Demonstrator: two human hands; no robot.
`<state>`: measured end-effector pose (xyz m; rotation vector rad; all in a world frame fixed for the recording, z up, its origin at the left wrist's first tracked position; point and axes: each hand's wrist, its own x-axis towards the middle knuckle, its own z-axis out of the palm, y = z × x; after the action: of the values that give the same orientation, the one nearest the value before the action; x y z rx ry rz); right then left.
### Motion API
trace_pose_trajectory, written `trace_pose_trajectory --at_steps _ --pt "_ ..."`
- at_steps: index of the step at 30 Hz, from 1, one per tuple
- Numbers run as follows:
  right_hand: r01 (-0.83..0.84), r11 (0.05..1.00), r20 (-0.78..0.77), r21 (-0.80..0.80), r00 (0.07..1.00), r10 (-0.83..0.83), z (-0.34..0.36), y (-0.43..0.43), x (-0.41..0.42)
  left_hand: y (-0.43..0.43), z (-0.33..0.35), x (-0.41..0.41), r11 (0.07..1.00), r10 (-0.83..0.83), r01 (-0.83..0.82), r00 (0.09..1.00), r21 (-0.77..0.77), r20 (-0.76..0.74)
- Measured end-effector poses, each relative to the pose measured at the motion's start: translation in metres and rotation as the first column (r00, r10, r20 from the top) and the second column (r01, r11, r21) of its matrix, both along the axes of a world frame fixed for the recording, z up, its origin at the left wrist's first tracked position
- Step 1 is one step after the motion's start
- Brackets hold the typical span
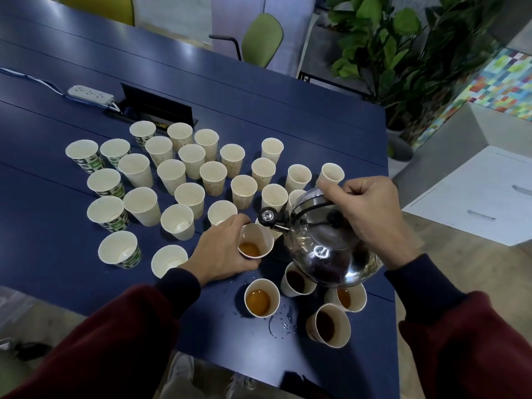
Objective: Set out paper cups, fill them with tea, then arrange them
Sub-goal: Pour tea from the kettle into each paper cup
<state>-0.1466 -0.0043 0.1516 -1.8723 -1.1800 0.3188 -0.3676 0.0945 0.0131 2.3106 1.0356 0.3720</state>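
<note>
Cup (pixel 255 241), part-filled with tea, is gripped by left hand (pixel 221 253) near table's (pixel 259 110) near edge. Kettle (pixel 328 246) is held tilted by its handle in right hand (pixel 371 217), spout at cup rim.

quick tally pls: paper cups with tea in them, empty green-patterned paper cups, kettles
paper cups with tea in them: 5, one held in the left hand
empty green-patterned paper cups: 6
shiny steel kettle, held by the right hand: 1
total: 12
</note>
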Motion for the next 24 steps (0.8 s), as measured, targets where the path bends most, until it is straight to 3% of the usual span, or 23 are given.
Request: trace_pose_trajectory --at_steps 14,21,24 --pt "0.009 1.0 0.008 0.018 1.0 -0.009 0.001 -0.009 -0.002 -0.005 -0.002 0.001 1.0 -0.029 0.028 0.997 -0.01 -0.078" --pt "0.142 0.989 -0.3 0.042 0.946 -0.123 -0.007 -0.007 0.012 -0.006 -0.018 0.009 0.997 -0.061 0.066 0.985 0.027 -0.162" --pt "0.169 0.984 -0.337 0.048 0.93 -0.144 -0.007 -0.006 0.014 -0.005 -0.025 0.013 0.996 -0.08 0.089 0.971 0.03 -0.225"
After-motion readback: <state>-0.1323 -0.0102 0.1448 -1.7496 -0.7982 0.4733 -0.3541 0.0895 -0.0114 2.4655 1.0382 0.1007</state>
